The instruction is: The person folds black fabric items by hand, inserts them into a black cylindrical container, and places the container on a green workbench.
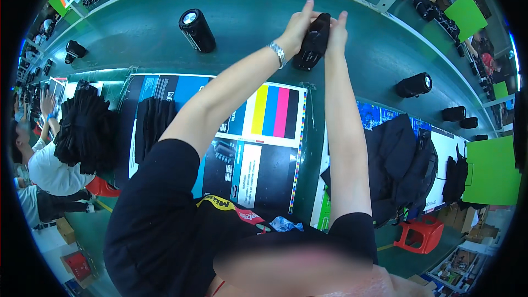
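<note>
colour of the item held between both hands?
The held item is black, best seen in the head view.

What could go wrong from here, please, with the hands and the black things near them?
The black item is between the left hand and right hand; it might slip onto the green surface.
A black cylinder stands to the left; a wide sweep of the left forearm could knock it.
The folded black cloth appears near the left elbow, which might brush it.

Before us, a sheet (269, 168) lies between cloth piles (87, 126), and behind it, our hands (295, 30) are between two speakers (198, 34) on the belt (250, 19).
</note>
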Tool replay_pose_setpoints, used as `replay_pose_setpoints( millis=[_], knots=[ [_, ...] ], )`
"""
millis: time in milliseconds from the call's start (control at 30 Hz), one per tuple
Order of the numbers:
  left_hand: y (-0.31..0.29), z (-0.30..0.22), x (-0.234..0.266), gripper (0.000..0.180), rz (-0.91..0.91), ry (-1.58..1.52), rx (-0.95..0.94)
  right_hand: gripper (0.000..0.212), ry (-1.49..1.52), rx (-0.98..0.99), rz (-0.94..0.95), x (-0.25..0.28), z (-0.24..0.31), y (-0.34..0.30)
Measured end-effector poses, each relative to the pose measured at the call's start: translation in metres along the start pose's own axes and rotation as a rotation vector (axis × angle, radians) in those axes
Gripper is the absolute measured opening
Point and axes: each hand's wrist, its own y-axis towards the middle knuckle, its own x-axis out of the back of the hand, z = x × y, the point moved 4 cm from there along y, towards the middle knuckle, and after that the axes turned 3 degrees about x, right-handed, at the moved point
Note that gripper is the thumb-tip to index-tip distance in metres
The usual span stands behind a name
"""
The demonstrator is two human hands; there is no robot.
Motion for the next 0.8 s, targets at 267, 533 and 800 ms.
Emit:
replay_pose_setpoints(
  millis=[267,533,800],
  knots=[
    [0.012,0.064,0.027,0.058,-0.231,-0.007,-0.229,0.032,0.034,0.244,-0.188,0.052,-0.065,0.02],
    [-0.057,0.017,0.029,0.037,-0.372,0.634,-0.332,0.033,-0.011,-0.139,-0.296,0.068,-0.05,-0.013],
    [-0.314,-0.08,0.137,0.04,-0.559,1.39,-0.531,0.028,-0.382,0.495,-0.439,0.077,0.036,-0.104]
  ],
)
